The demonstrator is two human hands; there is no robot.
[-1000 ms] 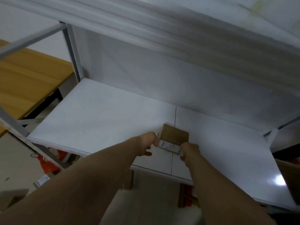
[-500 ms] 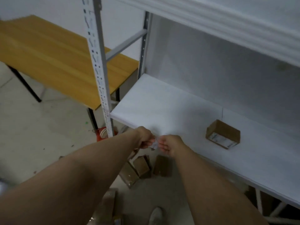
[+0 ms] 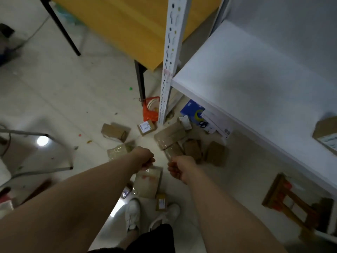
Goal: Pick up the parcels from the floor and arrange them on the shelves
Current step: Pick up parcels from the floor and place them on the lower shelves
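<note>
Pale floor littered with brown parcels, most near the white upright and under the white shelf. One boxed parcel sits on that shelf at the frame's right edge. Yellow desk behind the rack. Left hand over the floor, grip narrow, curled to a fist, nothing seen in it. Right hand just beside it, fingers loosely curled; blurred, cannot tell if it holds anything.

Both arms reach downward, left hand fisted, right hand loosely curled.
</note>
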